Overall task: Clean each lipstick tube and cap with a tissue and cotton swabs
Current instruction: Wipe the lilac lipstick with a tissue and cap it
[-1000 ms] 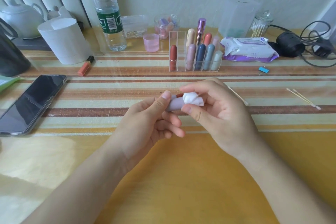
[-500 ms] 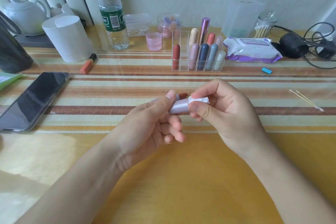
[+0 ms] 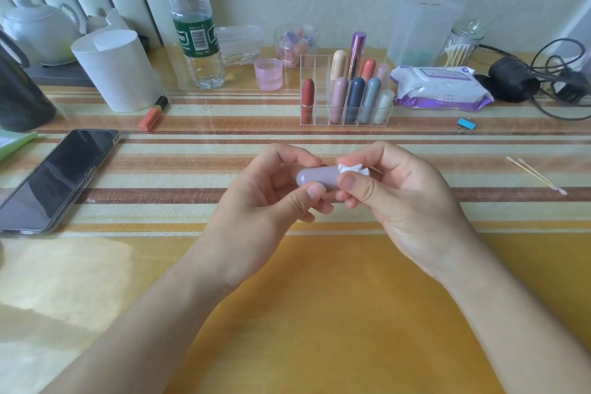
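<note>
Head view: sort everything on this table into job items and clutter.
Job: lilac lipstick tube, held by the left hand; tissue, pinched by the right hand; lipsticks in the clear organiser; loose cotton swabs.
Clutter: phone, water bottle, teapot, binder clip, cables.

lilac rounded plastic lipstick tube (image 3: 315, 176), crumpled white tissue (image 3: 353, 168); cloth-covered table (image 3: 192, 150) striped cream, brown and orange far, plain yellow near; glossy black phone (image 3: 54, 176) left.

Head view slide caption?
Left hand holds a lilac lipstick tube while right hand presses a tissue to its end.
</note>
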